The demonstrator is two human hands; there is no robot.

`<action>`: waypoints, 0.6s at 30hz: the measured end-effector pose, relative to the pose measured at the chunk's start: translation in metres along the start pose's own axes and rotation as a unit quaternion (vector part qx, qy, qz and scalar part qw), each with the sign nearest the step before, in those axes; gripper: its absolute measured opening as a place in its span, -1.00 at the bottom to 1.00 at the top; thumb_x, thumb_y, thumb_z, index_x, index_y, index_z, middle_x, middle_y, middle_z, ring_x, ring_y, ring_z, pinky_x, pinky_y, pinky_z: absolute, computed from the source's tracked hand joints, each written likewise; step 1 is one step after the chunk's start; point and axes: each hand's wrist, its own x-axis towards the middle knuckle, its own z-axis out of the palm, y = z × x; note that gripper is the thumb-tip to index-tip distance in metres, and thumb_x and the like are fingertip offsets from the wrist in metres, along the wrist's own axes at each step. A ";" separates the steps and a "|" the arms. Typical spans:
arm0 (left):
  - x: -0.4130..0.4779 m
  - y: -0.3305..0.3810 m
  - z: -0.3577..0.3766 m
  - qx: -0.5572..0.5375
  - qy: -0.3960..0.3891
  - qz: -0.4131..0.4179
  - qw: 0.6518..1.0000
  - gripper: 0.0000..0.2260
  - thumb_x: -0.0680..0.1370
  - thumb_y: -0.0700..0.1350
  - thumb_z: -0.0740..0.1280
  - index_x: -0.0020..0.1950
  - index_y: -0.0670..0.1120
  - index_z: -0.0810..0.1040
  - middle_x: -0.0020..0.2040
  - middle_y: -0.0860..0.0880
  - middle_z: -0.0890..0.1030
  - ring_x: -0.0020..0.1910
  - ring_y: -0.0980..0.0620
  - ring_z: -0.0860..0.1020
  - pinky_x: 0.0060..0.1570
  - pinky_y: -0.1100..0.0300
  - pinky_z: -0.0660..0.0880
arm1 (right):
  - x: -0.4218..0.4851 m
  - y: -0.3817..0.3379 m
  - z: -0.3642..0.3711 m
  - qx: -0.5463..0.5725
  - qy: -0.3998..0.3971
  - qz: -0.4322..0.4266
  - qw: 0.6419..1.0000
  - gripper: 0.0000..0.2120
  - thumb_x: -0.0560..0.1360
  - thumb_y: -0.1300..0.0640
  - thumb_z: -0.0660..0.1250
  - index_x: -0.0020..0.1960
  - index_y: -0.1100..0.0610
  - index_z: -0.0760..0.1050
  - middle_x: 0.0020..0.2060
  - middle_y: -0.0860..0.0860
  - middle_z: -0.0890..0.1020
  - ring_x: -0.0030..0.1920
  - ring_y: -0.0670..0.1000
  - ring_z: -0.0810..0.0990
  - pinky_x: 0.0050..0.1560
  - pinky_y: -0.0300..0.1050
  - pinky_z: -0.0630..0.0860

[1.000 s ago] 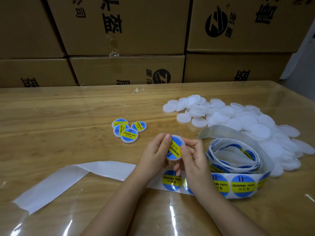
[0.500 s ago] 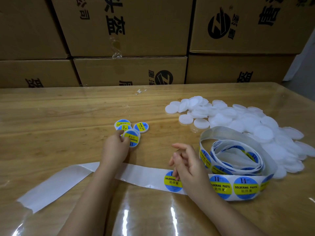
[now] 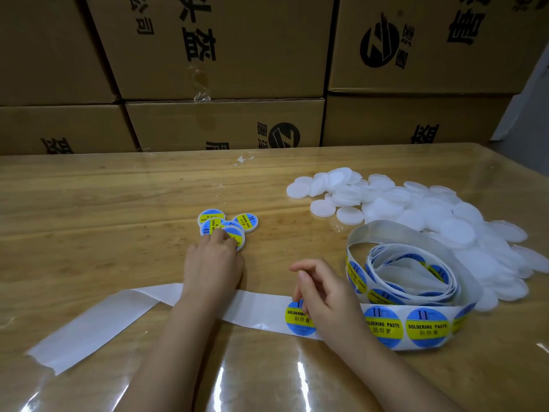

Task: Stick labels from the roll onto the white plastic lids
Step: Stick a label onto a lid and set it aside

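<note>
A pile of plain white lids (image 3: 421,212) lies at the right of the table. The label roll (image 3: 410,281) sits in front of it, and its strip (image 3: 424,327) of blue-and-yellow labels runs left towards me. Several labelled lids (image 3: 246,223) lie in a small cluster at the middle. My left hand (image 3: 212,263) reaches into that cluster, its fingertips curled on the topmost labelled lid (image 3: 239,237), which lies tilted on the others. My right hand (image 3: 323,295) hovers over the strip with loosely curled fingers and holds nothing, its fingertips by the first label (image 3: 297,321).
Bare white backing paper (image 3: 98,322) trails off to the left across the wooden table (image 3: 89,218), which has a glossy clear cover. Stacked cardboard boxes (image 3: 222,55) wall off the far edge.
One second ago both hands pressed a label onto a lid in front of me. My left hand then carried that lid to the labelled cluster, and my right hand dropped towards the strip.
</note>
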 end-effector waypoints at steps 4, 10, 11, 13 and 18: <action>-0.002 0.005 0.007 -0.002 -0.005 0.032 0.999 -0.71 0.60 -0.04 0.10 0.26 -0.02 0.49 0.39 0.03 0.40 0.34 -0.01 0.36 0.13 0.10 0.28 | -0.001 0.000 0.001 -0.019 -0.008 -0.006 1.000 -0.78 0.58 0.25 0.22 -0.05 -0.05 0.50 -0.44 -0.11 0.53 -0.41 -0.15 0.49 -0.32 -0.32 0.38; -0.001 0.001 0.017 -0.011 -0.054 0.071 0.996 -0.62 0.66 0.01 -0.03 0.48 0.04 0.22 0.55 0.09 0.11 0.51 0.05 0.10 0.37 0.03 0.12 | -0.001 -0.001 0.001 -0.038 -0.012 -0.012 0.999 -0.84 0.56 0.26 0.25 -0.07 0.03 0.53 -0.45 0.00 0.51 -0.45 -0.14 0.44 -0.36 -0.32 0.33; -0.001 0.001 0.017 -0.019 -0.052 0.076 0.996 -0.62 0.66 0.02 -0.02 0.48 0.05 0.23 0.54 0.10 0.12 0.51 0.03 0.11 0.36 0.04 0.13 | -0.001 -0.001 0.001 -0.042 -0.013 -0.011 0.999 -0.84 0.56 0.26 0.25 -0.07 0.04 0.53 -0.47 -0.04 0.51 -0.44 -0.15 0.45 -0.36 -0.35 0.33; -0.001 0.002 0.016 -0.037 -0.044 0.078 0.995 -0.63 0.65 0.02 0.02 0.46 0.06 0.27 0.52 0.11 0.17 0.48 -0.01 0.16 0.32 0.05 0.16 | -0.001 -0.002 0.001 -0.047 -0.015 -0.008 0.999 -0.84 0.56 0.27 0.25 -0.07 0.04 0.53 -0.49 -0.14 0.49 -0.43 -0.16 0.48 -0.34 -0.39 0.33; -0.003 0.002 0.014 -0.042 -0.017 0.069 0.997 -0.67 0.61 -0.01 0.13 0.37 0.10 0.40 0.40 -0.04 0.33 0.29 -0.13 0.36 0.15 0.04 0.28 | -0.001 -0.001 0.001 -0.055 -0.019 -0.003 0.998 -0.83 0.56 0.26 0.25 -0.08 0.02 0.53 -0.48 -0.17 0.50 -0.41 -0.17 0.50 -0.33 -0.38 0.35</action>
